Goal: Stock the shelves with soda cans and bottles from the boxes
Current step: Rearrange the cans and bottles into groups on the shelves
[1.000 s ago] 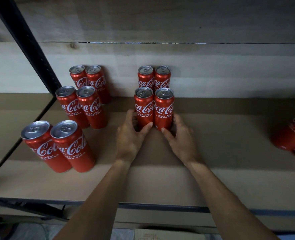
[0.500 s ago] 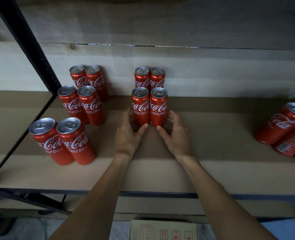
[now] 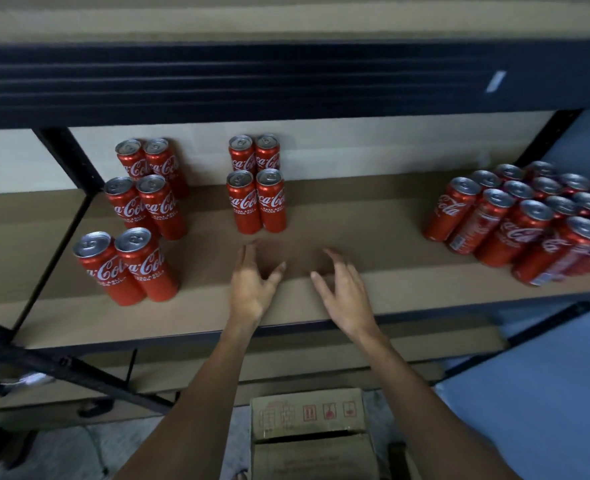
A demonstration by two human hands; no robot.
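Observation:
Red Coca-Cola cans stand on a brown shelf board (image 3: 373, 244). A middle group of cans (image 3: 257, 199) stands two by two, upright. My left hand (image 3: 252, 285) and my right hand (image 3: 345, 292) hover just in front of that group, fingers spread and relaxed, holding nothing and apart from the cans. A left cluster of cans (image 3: 137, 216) stands in pairs going back. A large block of several cans (image 3: 528, 223) fills the right end of the shelf.
A black shelf beam (image 3: 286, 81) runs overhead and a black upright post (image 3: 68, 157) stands at the left. A cardboard box (image 3: 310, 420) sits on the floor below the shelf. A black diagonal brace (image 3: 61, 372) crosses at the lower left.
Both hands have let go of the front pair of middle cans and pulled back toward me. The view has also backed away, showing the upper beam, the right block and the box.

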